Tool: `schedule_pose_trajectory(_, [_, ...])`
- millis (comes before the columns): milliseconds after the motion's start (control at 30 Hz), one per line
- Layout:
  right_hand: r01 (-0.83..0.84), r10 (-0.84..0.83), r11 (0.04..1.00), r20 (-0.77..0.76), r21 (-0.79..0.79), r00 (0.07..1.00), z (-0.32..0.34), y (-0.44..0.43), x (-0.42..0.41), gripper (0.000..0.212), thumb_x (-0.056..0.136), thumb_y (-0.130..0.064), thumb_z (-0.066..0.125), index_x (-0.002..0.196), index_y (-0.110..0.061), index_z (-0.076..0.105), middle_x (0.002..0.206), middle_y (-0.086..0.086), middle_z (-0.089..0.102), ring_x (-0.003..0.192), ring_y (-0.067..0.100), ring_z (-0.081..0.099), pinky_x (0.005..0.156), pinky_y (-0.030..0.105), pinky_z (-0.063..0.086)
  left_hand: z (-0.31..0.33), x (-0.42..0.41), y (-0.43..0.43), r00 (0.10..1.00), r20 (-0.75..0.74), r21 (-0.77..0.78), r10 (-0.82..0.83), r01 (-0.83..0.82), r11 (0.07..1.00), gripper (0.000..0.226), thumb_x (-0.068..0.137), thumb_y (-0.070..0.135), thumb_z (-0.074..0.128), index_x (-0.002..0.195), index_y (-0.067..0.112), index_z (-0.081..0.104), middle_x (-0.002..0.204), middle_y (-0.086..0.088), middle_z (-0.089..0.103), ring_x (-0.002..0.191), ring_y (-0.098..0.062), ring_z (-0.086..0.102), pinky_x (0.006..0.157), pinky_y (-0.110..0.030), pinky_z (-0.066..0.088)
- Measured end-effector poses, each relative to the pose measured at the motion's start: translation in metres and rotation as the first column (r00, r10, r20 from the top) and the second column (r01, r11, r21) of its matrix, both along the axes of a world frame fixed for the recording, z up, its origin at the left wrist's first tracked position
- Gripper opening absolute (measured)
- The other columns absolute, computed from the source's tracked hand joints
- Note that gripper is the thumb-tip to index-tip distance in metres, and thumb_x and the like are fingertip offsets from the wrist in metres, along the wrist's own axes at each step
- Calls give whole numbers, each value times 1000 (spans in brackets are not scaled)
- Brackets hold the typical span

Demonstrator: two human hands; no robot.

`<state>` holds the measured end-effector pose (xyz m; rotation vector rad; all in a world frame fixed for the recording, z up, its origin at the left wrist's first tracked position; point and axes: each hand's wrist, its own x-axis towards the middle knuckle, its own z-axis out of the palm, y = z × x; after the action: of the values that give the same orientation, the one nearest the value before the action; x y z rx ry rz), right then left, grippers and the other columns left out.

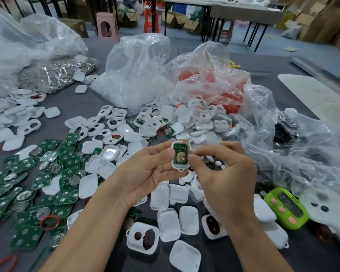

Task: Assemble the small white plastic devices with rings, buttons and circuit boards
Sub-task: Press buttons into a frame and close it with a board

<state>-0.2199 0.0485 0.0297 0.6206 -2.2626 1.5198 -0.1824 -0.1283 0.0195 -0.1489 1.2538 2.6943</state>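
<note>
A small white plastic shell (180, 156) with a green circuit board and a round coin cell seated in it is held upright above the table's middle. My left hand (147, 171) cradles it from the left, thumb on its left edge. My right hand (222, 173) pinches its right side with thumb and forefinger. Green circuit boards (28, 193) lie scattered at the left. White shell halves (177, 214) lie below my hands, one open shell (142, 237) showing red rings inside. Loose red rings (50, 222) lie among the boards.
Clear plastic bags (137, 71) of parts stand behind, one with red pieces (214, 81), one with metal parts (55, 73). A pile of white frames (200, 118) lies ahead. A green timer (287, 208) and a crumpled bag (302, 150) sit at the right on the grey table (82, 103).
</note>
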Motion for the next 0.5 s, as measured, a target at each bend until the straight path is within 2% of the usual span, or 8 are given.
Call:
schedule_pose_trajectory(100, [-54,72,986,-106,159,992,4,0,3,32,69,-19,93,93,-35,81,84,-31,64,94,8,59,82,18,49,-1,0,1,1000,0,-28,-10,10,1000,37,78,21,77,113,11,79,113,-15,76,93,-23,77,77,-32,63])
schedule_pose_trajectory(200, [-68,101,970,-133,232,986,6,0,2,37,67,-19,95,99,-32,82,85,-27,67,94,7,56,85,22,49,-2,-1,2,1000,4,-70,-18,18,997,36,77,23,77,113,15,80,114,-12,76,92,-21,77,77,-32,63])
schedule_pose_trajectory(400, [-43,87,972,-184,230,979,5,-1,2,32,65,-13,95,92,-24,83,81,-18,70,87,11,58,80,27,53,-1,0,3,1000,10,-72,-27,28,997,38,77,22,78,113,13,79,115,-13,76,93,-22,77,75,-31,63])
schedule_pose_trajectory(500, [-51,85,981,-176,188,981,7,2,3,29,66,-13,95,89,-25,82,79,-20,68,88,6,58,79,16,48,0,0,2,1000,12,-44,-24,25,999,40,77,22,78,115,11,78,113,-14,76,91,-22,78,75,-31,63])
